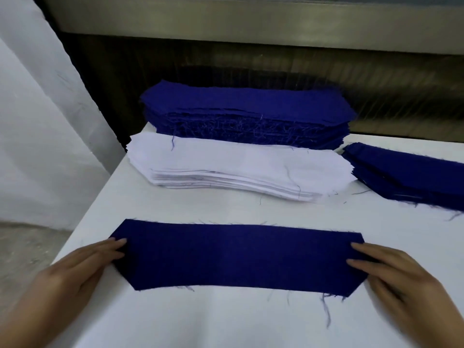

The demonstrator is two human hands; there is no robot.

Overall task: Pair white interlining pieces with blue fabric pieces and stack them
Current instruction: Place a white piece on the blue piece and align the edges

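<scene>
Both my hands lie flat on one blue fabric piece [236,257] spread near the table's [226,320] front edge: my left hand [75,270] presses its left end, my right hand [401,275] its right end, fingers [361,249] stretched out and close together, pinching nothing. Behind it sits the white interlining stack [238,169] (loose blue threads trail over it), and behind that, at the table's back edge, the tall blue stack [246,114]. A lower blue pile [411,174] lies by the right edge, just beside the white one.
</scene>
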